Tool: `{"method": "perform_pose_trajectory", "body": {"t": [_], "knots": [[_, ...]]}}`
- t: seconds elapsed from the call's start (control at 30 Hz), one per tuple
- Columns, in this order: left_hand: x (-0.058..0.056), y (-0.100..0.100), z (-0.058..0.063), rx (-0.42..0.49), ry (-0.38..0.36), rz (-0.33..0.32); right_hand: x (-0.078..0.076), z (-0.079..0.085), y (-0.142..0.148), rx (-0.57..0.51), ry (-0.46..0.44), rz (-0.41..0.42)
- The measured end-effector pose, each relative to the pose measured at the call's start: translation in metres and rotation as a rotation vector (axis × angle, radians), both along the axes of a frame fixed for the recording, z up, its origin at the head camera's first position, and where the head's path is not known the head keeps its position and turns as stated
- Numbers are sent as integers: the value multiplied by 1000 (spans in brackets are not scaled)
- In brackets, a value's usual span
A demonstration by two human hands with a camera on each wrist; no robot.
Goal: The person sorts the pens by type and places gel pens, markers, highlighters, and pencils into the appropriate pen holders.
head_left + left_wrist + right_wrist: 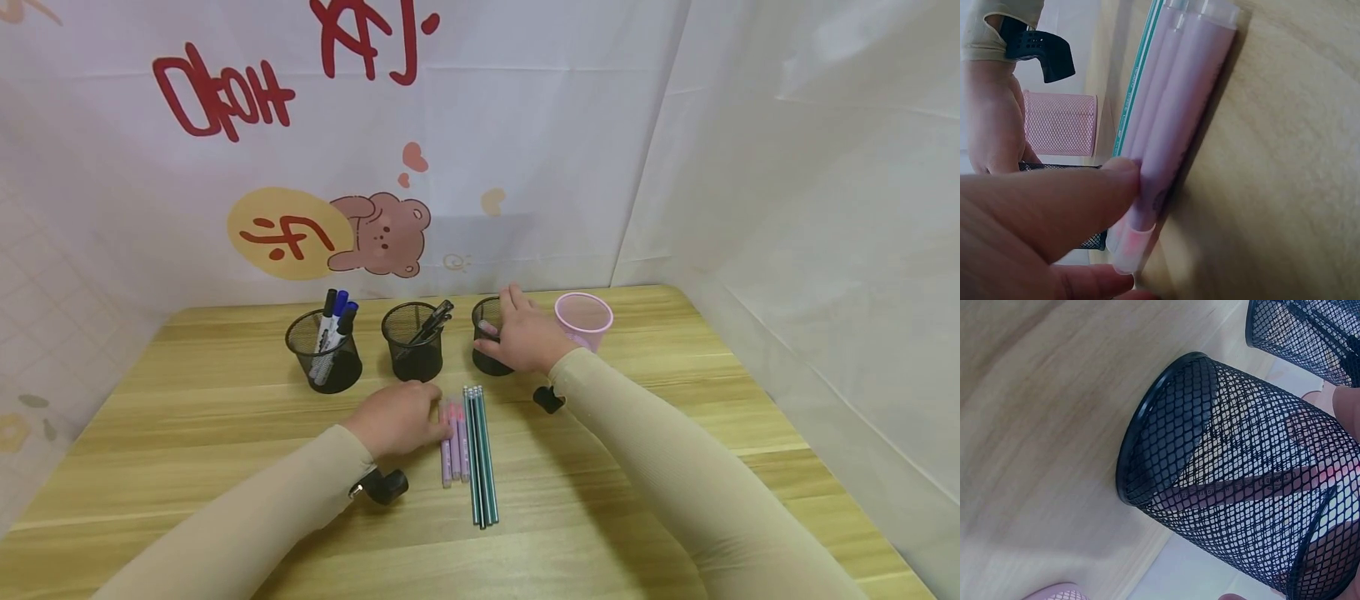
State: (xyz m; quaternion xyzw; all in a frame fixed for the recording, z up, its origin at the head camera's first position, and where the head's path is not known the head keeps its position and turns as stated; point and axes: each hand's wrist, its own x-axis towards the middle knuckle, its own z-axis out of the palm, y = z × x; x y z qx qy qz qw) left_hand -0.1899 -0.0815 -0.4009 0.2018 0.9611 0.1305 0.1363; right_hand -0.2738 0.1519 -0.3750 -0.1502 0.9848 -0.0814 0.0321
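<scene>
My left hand point(401, 418) lies beside three purple highlighters point(454, 467) on the table. In the left wrist view its thumb point(1124, 174) touches the highlighters, with fingertips low by a clear pink-tinted cap. My right hand point(528, 333) is at the third black mesh cup point(491, 364), thumb on the near left side and other fingers spread over the far rim. One purple highlighter point(1235, 490) leans inside that cup, seen through the mesh; whether fingers touch it cannot be made out. Several green pencils point(482, 467) lie parallel, right of the loose highlighters.
At the left, a black mesh cup point(336, 379) holds markers. Beside it, another mesh cup point(417, 365) contains black pens. A pink mesh cup point(596, 335) stands right of my right hand. Behind the wooden table point(202, 467) hangs a printed white curtain point(540, 150).
</scene>
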Motion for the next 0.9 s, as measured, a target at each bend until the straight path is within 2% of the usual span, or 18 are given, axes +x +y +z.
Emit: {"method": "perform_pose_trajectory", "body": {"t": [0.3,0.7,0.9], "knots": [[-3,-3,-4,20,-24,8,2,2,0,-2,-13,-1],[-2,0,0,32,-74,39,1,1,0,-7,-18,-13],[-2,3,0,17,-62,35,1,2,0,-2,-17,-12]]}}
